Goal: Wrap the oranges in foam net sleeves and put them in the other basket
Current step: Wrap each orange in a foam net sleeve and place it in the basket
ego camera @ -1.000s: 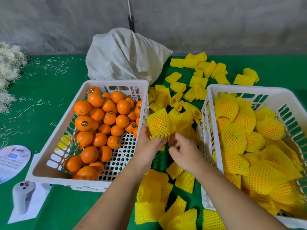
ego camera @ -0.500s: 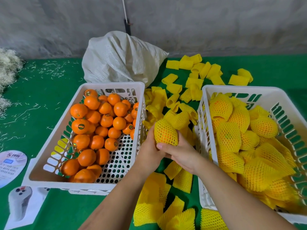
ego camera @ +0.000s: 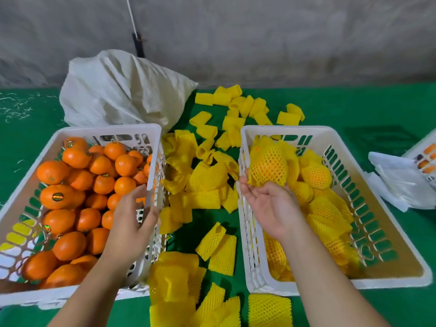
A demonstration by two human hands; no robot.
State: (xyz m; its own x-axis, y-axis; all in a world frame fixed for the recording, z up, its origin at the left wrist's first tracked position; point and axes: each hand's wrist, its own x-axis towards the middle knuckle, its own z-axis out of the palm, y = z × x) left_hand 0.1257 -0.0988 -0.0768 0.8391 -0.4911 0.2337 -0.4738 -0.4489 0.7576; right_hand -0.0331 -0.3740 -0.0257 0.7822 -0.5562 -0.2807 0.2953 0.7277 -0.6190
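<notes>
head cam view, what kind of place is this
Probably a small fruit packing station: a white basket of bare oranges, loose yellow foam net sleeves strewn over a green-covered table, and a second basket filling with sleeved fruit.

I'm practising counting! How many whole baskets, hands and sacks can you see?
Baskets: 2, the left basket and the right basket
Hands: 2, the left hand and the right hand
Sacks: 1, the sack
Total: 5
</notes>
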